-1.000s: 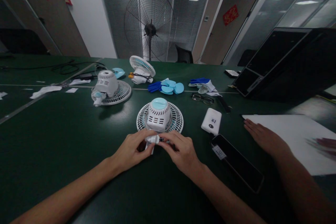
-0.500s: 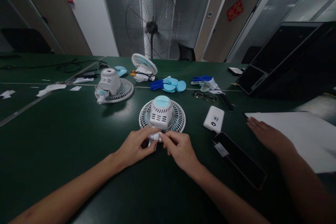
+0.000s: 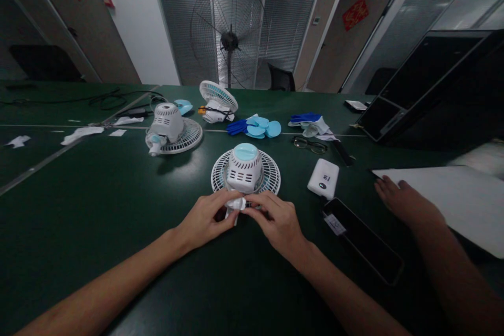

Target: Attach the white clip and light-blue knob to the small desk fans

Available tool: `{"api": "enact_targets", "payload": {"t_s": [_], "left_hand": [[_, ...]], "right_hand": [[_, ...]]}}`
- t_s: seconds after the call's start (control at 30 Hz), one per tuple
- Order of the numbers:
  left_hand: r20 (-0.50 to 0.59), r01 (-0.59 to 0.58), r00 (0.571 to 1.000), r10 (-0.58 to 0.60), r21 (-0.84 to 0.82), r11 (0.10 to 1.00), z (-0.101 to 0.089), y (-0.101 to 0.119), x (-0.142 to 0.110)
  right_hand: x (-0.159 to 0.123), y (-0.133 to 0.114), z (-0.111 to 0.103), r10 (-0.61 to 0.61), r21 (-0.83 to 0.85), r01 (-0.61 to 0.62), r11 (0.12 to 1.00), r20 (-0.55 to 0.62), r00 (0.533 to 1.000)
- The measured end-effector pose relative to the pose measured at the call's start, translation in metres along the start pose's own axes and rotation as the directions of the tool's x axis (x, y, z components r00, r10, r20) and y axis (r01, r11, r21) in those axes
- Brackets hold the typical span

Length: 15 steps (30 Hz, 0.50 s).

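Note:
A small white fan (image 3: 244, 174) lies grille-down on the green table in front of me, its motor housing upward with a light blue cap. At its near edge, my left hand (image 3: 210, 215) pinches a small white plastic part (image 3: 236, 203) between thumb and fingers. From the other side, my right hand (image 3: 275, 218) closes its thumb and fingertips on the right end of the same part. Fingers hide much of the part, and I cannot tell whether it is joined to the fan.
Further back are a second fan (image 3: 169, 128), a third fan (image 3: 217, 102), blue fan blades (image 3: 263, 127), gloves (image 3: 309, 123) and glasses (image 3: 309, 144). To the right lie a white power bank (image 3: 323, 177) and a phone (image 3: 366, 244). Another person's hand (image 3: 407, 202) rests on a white board (image 3: 464, 194).
My right hand's fingers have shifted on the white part, its index finger now straighter along the top. The other person's hand and the board have moved slightly. The view has shifted a little.

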<state>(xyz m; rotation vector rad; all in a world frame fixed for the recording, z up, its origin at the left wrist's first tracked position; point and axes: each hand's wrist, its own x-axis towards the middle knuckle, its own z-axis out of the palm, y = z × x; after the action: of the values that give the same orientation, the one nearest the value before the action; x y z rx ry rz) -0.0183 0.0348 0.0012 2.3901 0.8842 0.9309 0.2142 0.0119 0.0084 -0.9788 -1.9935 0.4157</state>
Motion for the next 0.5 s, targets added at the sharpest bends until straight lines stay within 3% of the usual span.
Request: {"api": "enact_targets", "payload": {"t_s": [0.13, 0.2, 0.27, 0.4, 0.5], "left_hand": [[0.014, -0.008, 1.000, 0.007, 0.021, 1.000, 0.001, 0.000, 0.000], [0.028, -0.008, 1.000, 0.008, 0.022, 1.000, 0.001, 0.000, 0.000], [0.038, -0.007, 0.999, 0.006, 0.017, 1.000, 0.000, 0.001, 0.000], [0.023, 0.010, 1.000, -0.010, 0.006, 1.000, 0.000, 0.000, -0.001], [0.019, 0.010, 1.000, -0.011, 0.003, 1.000, 0.000, -0.001, -0.002]], "right_hand": [[0.001, -0.003, 0.007, 0.155, 0.089, -0.155, 0.984, 0.003, 0.988], [0.001, -0.005, 0.009, 0.280, 0.197, -0.287, 0.938, 0.063, 0.958], [0.001, -0.006, 0.008, 0.322, 0.244, -0.338, 0.909, 0.104, 0.941], [-0.003, -0.004, -0.003, 0.111, 0.064, -0.115, 0.991, 0.055, 0.992], [-0.004, -0.001, -0.009, -0.038, -0.075, 0.042, 0.996, 0.057, 0.998]]}}
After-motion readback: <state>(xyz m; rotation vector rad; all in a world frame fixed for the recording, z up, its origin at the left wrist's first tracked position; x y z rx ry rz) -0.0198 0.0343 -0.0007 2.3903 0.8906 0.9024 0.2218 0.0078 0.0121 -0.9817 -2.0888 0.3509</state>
